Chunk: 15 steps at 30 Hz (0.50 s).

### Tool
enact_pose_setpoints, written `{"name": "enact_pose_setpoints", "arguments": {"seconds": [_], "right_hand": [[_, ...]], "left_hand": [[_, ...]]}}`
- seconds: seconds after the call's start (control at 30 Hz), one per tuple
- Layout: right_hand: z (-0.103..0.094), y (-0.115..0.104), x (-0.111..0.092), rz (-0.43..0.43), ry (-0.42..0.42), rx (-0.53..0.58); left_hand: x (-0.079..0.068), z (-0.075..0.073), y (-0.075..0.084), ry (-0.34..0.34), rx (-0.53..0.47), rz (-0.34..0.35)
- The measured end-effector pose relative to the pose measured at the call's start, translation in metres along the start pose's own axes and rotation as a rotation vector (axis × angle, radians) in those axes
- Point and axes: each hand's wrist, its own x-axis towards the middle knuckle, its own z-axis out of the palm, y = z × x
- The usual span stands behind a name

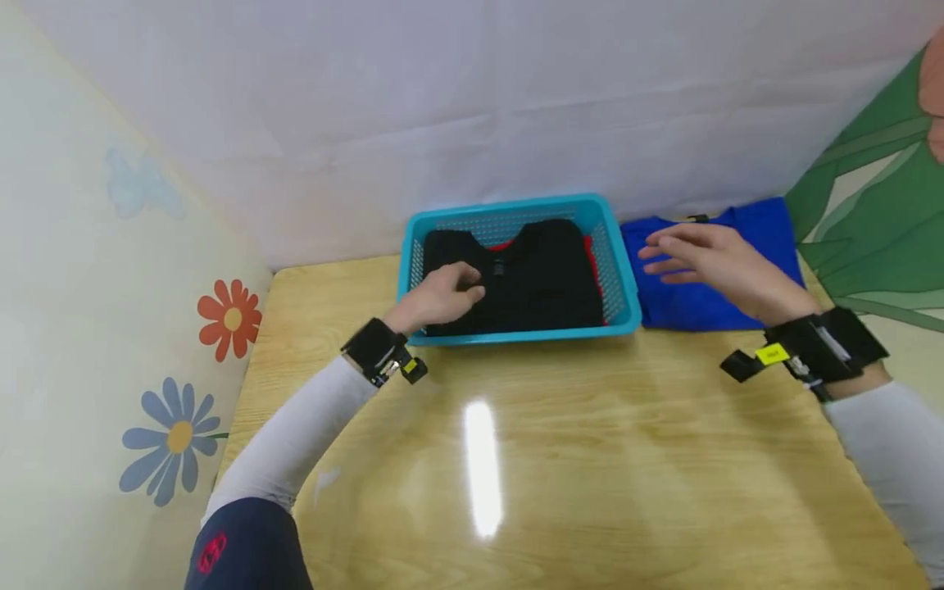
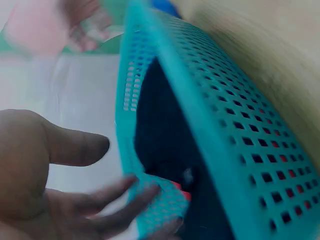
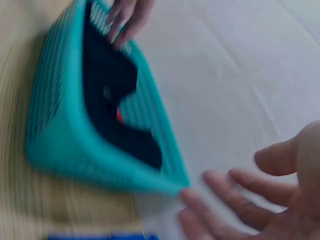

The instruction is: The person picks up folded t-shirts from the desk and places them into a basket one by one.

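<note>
One turquoise basket (image 1: 516, 335) on the tabletop (image 1: 590, 459) holds one black shirt (image 1: 542, 291) over red cloth (image 1: 592, 256); one blue shirt (image 1: 667, 305) lies beside it. Two empty hands have fingers loosely extended, the left hand (image 1: 441, 295) over the black shirt, the right hand (image 1: 714, 260) over the blue.

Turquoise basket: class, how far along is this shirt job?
Looks done: a folded black T-shirt lies in the turquoise basket, above red cloth. In hand: nothing gripped; left hand over the black T-shirt, right hand over the blue shirt. Probably remaining: that blue shirt, beside the basket.
</note>
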Motion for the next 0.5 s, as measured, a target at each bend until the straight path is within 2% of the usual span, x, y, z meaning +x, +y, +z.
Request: {"name": "enact_pose_setpoints", "arguments": {"seconds": [0.1, 0.2, 0.3, 0.37, 0.43, 0.5], "right_hand": [[0.008, 0.018, -0.009, -0.096, 0.215, -0.05], [0.024, 0.037, -0.018, -0.158, 0.37, -0.099], [0.044, 0.054, -0.026, -0.176, 0.439, -0.145], [0.054, 0.065, -0.026, -0.186, 0.468, -0.175], [0.057, 0.073, -0.021, -0.201, 0.493, -0.197], [0.053, 0.082, -0.012, -0.216, 0.52, -0.212]], "left_hand": [[-0.01, 0.023, 0.004, 0.165, 0.116, 0.195], [-0.021, 0.055, 0.009, 0.272, 0.112, 0.382], [-0.032, 0.088, 0.012, 0.321, 0.132, 0.59], [-0.034, 0.107, 0.017, 0.335, 0.181, 0.743], [-0.03, 0.121, 0.024, 0.371, 0.268, 0.884], [-0.022, 0.134, 0.034, 0.408, 0.342, 0.989]]}}
